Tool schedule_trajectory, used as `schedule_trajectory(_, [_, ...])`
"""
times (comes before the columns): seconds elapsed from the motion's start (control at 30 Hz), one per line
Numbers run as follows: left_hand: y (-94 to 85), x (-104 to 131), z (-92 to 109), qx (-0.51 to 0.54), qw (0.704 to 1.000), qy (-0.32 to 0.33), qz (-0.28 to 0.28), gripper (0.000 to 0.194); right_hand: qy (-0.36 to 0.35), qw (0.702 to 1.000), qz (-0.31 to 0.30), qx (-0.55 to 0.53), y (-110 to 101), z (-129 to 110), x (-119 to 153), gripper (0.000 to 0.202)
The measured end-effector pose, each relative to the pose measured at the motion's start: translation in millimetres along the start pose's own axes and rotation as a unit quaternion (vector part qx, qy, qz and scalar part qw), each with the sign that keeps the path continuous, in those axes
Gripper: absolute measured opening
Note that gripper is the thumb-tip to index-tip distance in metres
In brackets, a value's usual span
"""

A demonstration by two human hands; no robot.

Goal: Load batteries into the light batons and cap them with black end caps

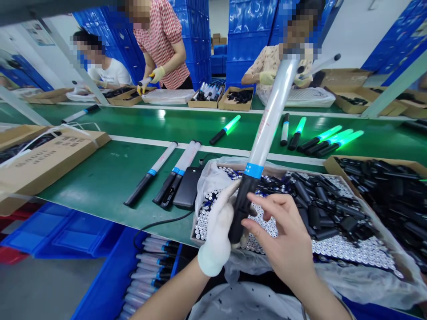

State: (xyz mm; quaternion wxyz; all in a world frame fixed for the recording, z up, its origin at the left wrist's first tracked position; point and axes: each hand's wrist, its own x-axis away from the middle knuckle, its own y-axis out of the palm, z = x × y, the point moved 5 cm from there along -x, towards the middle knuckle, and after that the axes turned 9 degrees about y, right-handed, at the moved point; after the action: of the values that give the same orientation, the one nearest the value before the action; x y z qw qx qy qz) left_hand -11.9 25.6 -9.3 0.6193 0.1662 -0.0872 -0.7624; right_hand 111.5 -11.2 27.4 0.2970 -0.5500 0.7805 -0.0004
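Observation:
My left hand [216, 235], in a white glove, is wrapped round the black handle of a light stick [267, 126]. The stick tilts up to the right, its clear tube unlit above a blue band. Bare, my right hand [287, 238] has its thumb and index fingertips on the handle's right side, the other fingers curled. Beneath both hands lies a plastic-lined box [210, 171] of upright batteries [356, 253], with loose black covers [316, 209] heaped on top. My left palm is hidden behind the handle.
Several unlit light sticks [140, 189] and a black power bank [187, 189] with a cable lie left. Lit green sticks [320, 138] rest on the green belt [150, 120]. A carton of black parts [393, 195] stands right, a blue bin [100, 275] below. Co-workers [163, 49] sit or stand opposite.

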Motion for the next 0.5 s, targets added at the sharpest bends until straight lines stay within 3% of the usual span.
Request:
schedule_trajectory(0.1, [-1.4, 3, 0, -0.019, 0.998, 0.057, -0.016, 0.054, 0.075, 0.997, -0.007, -0.012, 5, 14, 2, 0.060])
schedule_trajectory(0.23, [-4.8, 4, -12, -0.027, 0.999, 0.019, -0.002, 0.053, 0.155, 0.983, -0.066, -0.070, 13, 28, 1, 0.055])
schedule_trajectory(0.33, [-2.9, 6, -9, -0.068, 0.997, 0.027, 0.022, 0.052, 0.194, 0.971, -0.091, -0.111, 17, 32, 1, 0.053])
schedule_trajectory(0.5, [1.3, 2, 2, -0.044, 0.991, -0.123, 0.030, 0.070, 0.198, 0.967, -0.066, -0.143, 3, 41, 11, 0.053])
